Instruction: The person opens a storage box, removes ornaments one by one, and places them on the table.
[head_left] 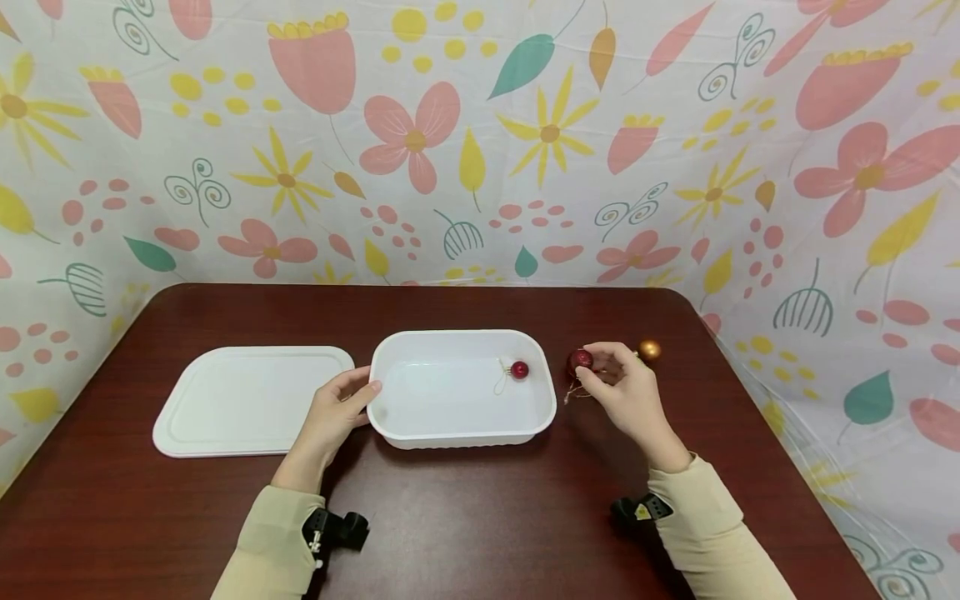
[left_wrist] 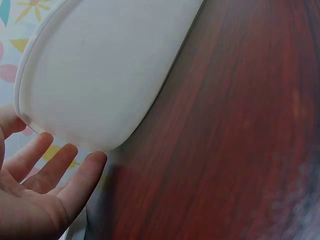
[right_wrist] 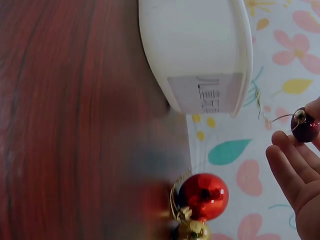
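A white plastic box [head_left: 461, 437] stands on the table, its inside facing up. My left hand [head_left: 339, 410] holds its left end, thumb over the rim; in the left wrist view the fingertips [left_wrist: 95, 159] touch the end wall. Inside the box lies a small red bauble [head_left: 519, 370] with a thin string loop. Just beyond the box's right end, my right hand [head_left: 626, 396] pinches a dark red glittery bauble [right_wrist: 305, 126] by thumb and fingers, its gold string dangling. Below this hand in the right wrist view are a shiny red bauble [right_wrist: 204, 196] and a gold bauble [right_wrist: 192, 231].
A flat white lid [head_left: 247, 400] lies on the dark wooden table [head_left: 465, 517], left of the box. The gold bauble sits behind my right hand. A flower-patterned curtain [head_left: 480, 150] hangs around the back and sides of the table. The box's right end bears a printed label [right_wrist: 207, 94].
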